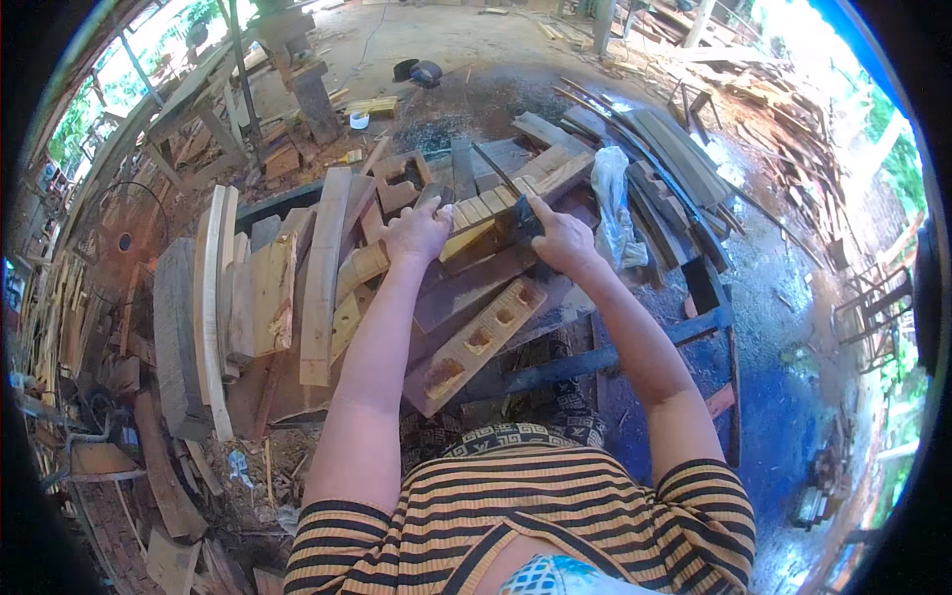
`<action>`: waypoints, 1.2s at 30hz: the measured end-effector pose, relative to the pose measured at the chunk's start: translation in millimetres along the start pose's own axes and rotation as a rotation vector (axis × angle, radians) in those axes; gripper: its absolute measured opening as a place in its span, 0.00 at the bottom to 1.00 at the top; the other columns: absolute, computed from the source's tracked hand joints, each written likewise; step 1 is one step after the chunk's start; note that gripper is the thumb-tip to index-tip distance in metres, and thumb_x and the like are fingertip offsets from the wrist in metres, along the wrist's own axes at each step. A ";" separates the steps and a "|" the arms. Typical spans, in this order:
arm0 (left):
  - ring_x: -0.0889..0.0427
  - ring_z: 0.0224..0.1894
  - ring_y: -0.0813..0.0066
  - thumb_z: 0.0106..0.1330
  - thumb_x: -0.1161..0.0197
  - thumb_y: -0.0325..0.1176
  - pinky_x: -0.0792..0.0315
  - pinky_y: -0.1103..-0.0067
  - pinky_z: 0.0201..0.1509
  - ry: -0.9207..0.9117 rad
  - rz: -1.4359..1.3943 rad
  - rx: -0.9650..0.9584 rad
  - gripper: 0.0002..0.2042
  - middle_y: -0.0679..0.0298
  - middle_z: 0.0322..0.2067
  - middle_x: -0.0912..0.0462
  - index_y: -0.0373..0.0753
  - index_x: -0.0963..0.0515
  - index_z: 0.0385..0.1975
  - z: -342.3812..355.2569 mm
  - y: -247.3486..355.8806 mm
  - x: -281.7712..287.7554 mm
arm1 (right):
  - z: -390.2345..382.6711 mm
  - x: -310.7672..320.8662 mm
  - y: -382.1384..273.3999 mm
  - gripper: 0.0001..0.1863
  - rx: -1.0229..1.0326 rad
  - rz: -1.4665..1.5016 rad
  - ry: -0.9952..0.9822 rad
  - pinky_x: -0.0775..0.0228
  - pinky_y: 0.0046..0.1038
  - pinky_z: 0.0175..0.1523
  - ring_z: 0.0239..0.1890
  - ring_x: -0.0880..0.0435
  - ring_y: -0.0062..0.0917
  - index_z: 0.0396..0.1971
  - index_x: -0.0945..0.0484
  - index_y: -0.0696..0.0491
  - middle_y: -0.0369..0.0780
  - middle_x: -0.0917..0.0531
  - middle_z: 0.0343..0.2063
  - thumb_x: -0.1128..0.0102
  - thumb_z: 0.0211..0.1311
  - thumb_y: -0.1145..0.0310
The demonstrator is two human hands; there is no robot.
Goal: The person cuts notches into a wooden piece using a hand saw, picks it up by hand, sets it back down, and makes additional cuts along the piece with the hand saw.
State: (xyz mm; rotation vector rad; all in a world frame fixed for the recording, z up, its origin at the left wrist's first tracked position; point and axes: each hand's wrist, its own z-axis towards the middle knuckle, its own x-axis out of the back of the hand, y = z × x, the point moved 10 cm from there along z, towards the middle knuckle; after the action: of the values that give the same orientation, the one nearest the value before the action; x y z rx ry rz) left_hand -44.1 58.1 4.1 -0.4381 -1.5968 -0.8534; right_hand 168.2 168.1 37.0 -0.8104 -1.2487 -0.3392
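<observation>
A pale wooden beam [483, 207] with a row of cuts across its top lies slanted over the pile of timber before me. My left hand [416, 230] grips its left part, fingers curled over the wood. A small dark piece [433, 192] shows by those fingertips; whether I hold it too cannot be told. My right hand [563, 238] is closed at the beam's near side around the dark handle of a long thin-bladed tool [499, 171], its index finger stretched along it. The blade points away and to the left, across the beam. Its edge is too small to make out.
Nearer to me lies a thick board [476, 342] with several rectangular holes. Upright planks [324, 278] stand left of my left arm. A clear plastic bag [615, 203] hangs right of my right hand. A blue metal bar [635, 347] crosses below my right forearm; wood scraps surround everything.
</observation>
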 end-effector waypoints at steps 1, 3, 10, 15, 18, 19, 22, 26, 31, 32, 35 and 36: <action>0.23 0.56 0.52 0.68 0.58 0.59 0.38 0.52 0.61 -0.004 -0.002 0.006 0.25 0.53 0.53 0.22 0.62 0.28 0.61 -1.5 -2.2 -0.4 | -10.5 0.4 -1.2 0.36 0.007 0.002 -0.006 0.28 0.45 0.47 0.43 0.18 0.49 0.64 0.37 0.47 0.56 0.18 0.35 0.47 0.50 0.67; 0.23 0.56 0.52 0.68 0.59 0.59 0.37 0.52 0.61 0.020 0.002 0.011 0.25 0.52 0.53 0.22 0.62 0.28 0.61 -2.5 -6.4 2.7 | -37.3 1.4 1.0 0.37 0.024 0.004 -0.014 0.28 0.46 0.47 0.41 0.18 0.50 0.65 0.39 0.45 0.55 0.18 0.34 0.46 0.50 0.67; 0.23 0.55 0.50 0.68 0.58 0.58 0.36 0.54 0.61 0.048 -0.006 -0.015 0.25 0.52 0.53 0.22 0.61 0.28 0.61 -0.6 -7.9 2.7 | -134.4 22.8 18.2 0.40 0.037 0.006 0.038 0.28 0.47 0.44 0.35 0.18 0.50 0.68 0.42 0.44 0.54 0.18 0.32 0.44 0.50 0.67; 0.23 0.55 0.48 0.68 0.59 0.58 0.34 0.54 0.60 0.031 0.016 -0.019 0.25 0.50 0.53 0.22 0.61 0.28 0.61 2.9 -7.6 -1.1 | -57.3 12.8 1.7 0.39 0.022 -0.026 -0.062 0.28 0.45 0.45 0.38 0.18 0.50 0.66 0.40 0.47 0.54 0.18 0.32 0.45 0.49 0.67; 0.22 0.55 0.48 0.69 0.60 0.59 0.33 0.54 0.59 0.029 0.025 -0.031 0.25 0.50 0.52 0.21 0.61 0.28 0.61 4.1 1.1 -3.5 | -5.6 3.0 -2.4 0.38 0.056 -0.022 0.010 0.28 0.44 0.46 0.40 0.17 0.48 0.66 0.40 0.48 0.54 0.17 0.34 0.47 0.49 0.68; 0.22 0.55 0.48 0.69 0.60 0.59 0.33 0.54 0.59 0.031 0.029 -0.031 0.25 0.50 0.52 0.21 0.61 0.28 0.61 2.6 0.5 -2.6 | 4.0 0.3 -4.1 0.38 0.033 -0.027 -0.008 0.28 0.44 0.47 0.40 0.17 0.47 0.66 0.40 0.49 0.54 0.17 0.34 0.47 0.49 0.68; 0.22 0.54 0.48 0.69 0.60 0.59 0.34 0.53 0.59 0.045 0.005 -0.044 0.25 0.50 0.51 0.21 0.61 0.28 0.61 1.2 -1.6 -2.4 | -6.5 -1.8 -1.1 0.38 0.022 -0.013 -0.008 0.28 0.44 0.46 0.40 0.17 0.47 0.66 0.40 0.48 0.54 0.17 0.34 0.47 0.49 0.68; 0.22 0.54 0.47 0.68 0.60 0.59 0.32 0.54 0.59 0.051 -0.011 -0.019 0.25 0.49 0.51 0.21 0.61 0.27 0.60 -0.1 -7.0 1.9 | -78.4 9.3 9.2 0.40 0.014 0.017 -0.028 0.27 0.45 0.43 0.37 0.18 0.49 0.68 0.41 0.45 0.53 0.18 0.30 0.46 0.49 0.68; 0.22 0.53 0.46 0.68 0.59 0.59 0.32 0.55 0.58 0.042 0.010 -0.033 0.25 0.49 0.51 0.21 0.60 0.27 0.60 1.9 -2.2 2.0 | -131.0 24.0 22.4 0.41 0.000 0.024 -0.017 0.28 0.45 0.43 0.36 0.18 0.49 0.69 0.43 0.44 0.53 0.18 0.31 0.45 0.49 0.67; 0.22 0.53 0.47 0.68 0.60 0.60 0.32 0.55 0.59 0.039 0.016 -0.032 0.26 0.49 0.51 0.21 0.60 0.28 0.60 2.0 -3.2 1.8 | -121.2 24.1 20.6 0.41 0.000 0.003 -0.038 0.28 0.45 0.43 0.36 0.18 0.49 0.68 0.43 0.44 0.53 0.18 0.31 0.44 0.49 0.67; 0.22 0.53 0.48 0.68 0.59 0.58 0.34 0.55 0.59 0.041 0.019 -0.032 0.25 0.51 0.52 0.21 0.61 0.28 0.61 2.3 -6.9 1.0 | -76.0 19.4 4.9 0.40 0.007 -0.034 -0.096 0.28 0.44 0.45 0.39 0.18 0.49 0.67 0.41 0.45 0.54 0.18 0.34 0.45 0.49 0.67; 0.22 0.52 0.49 0.68 0.58 0.57 0.35 0.56 0.58 0.040 0.012 -0.037 0.24 0.51 0.52 0.22 0.61 0.28 0.61 3.5 -5.7 -1.2 | -55.8 16.4 1.7 0.39 0.000 -0.016 -0.087 0.28 0.44 0.46 0.40 0.18 0.49 0.66 0.40 0.46 0.54 0.17 0.35 0.45 0.49 0.67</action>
State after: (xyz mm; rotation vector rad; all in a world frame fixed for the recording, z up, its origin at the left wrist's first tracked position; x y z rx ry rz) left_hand -50.2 57.1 1.4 -0.4534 -1.5423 -0.8782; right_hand 213.8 133.1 46.6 -0.8229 -1.3373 -0.3200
